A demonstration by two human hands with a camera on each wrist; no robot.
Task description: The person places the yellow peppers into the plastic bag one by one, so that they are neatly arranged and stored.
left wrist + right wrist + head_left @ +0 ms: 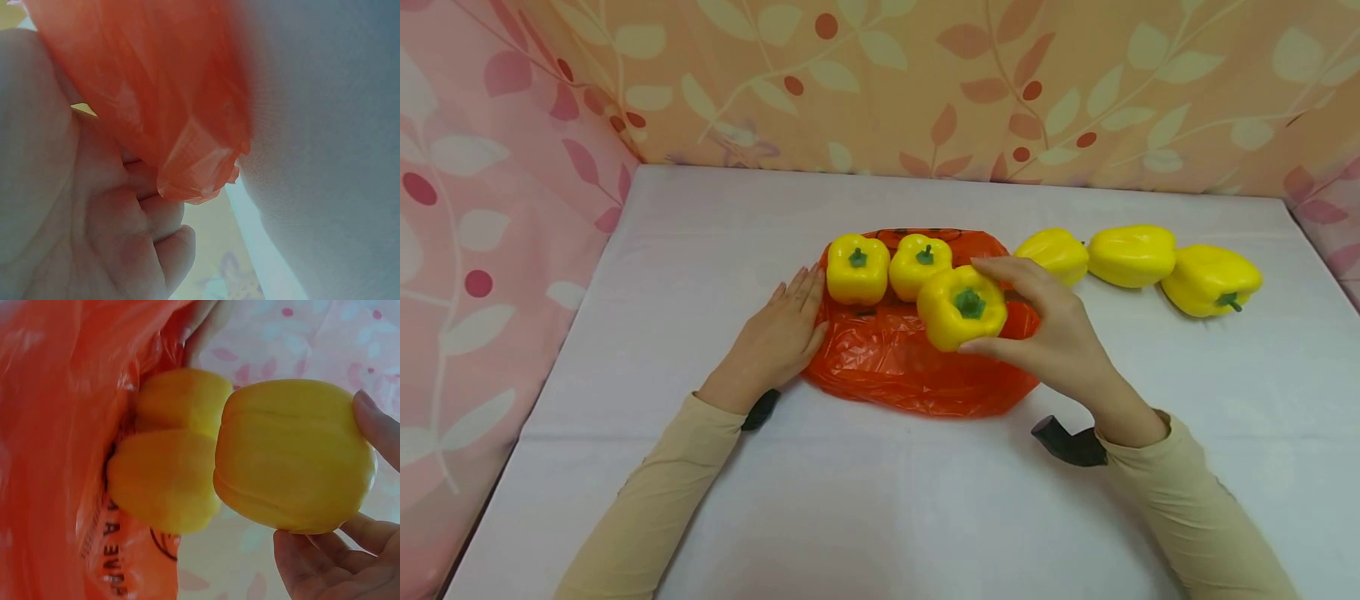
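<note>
Red bag (917, 371) — lettering (117, 559), seemingly “HAVE A”

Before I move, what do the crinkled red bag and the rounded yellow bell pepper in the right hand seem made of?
Crinkled red bag: apparently thin plastic film, glossy, from its creases and highlights. Rounded yellow bell pepper: smooth, shiny surface; moulded plastic or real flesh, I can't tell.

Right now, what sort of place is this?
Probably a staged tabletop corner, perhaps for recording: a white-covered table with floral-print hangings at its back and sides, and just yellow peppers and a red plastic bag being handled there.
</note>
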